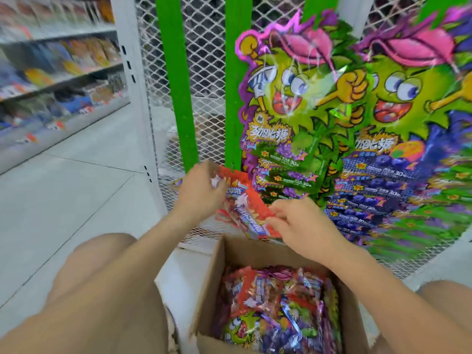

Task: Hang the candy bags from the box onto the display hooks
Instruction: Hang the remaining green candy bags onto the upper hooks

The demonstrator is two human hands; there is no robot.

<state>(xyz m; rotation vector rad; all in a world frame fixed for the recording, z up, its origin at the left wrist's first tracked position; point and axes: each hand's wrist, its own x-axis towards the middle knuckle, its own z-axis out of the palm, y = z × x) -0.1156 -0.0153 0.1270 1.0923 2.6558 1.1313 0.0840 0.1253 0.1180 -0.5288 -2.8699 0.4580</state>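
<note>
Above the cardboard box point(212, 273), left hand point(201, 191) and right hand point(300, 224) both pinch a red candy bag point(252, 201); no hook is visible, so a blind placement may drop it.

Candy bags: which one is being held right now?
The red bag, gripped by the left hand and right hand above the box. The green monster bags hang on the mesh; the rest lie in the box.

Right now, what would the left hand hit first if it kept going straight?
The left hand, gripping a red bag, would probably meet the hanging green bag first; depth is unclear.
</note>
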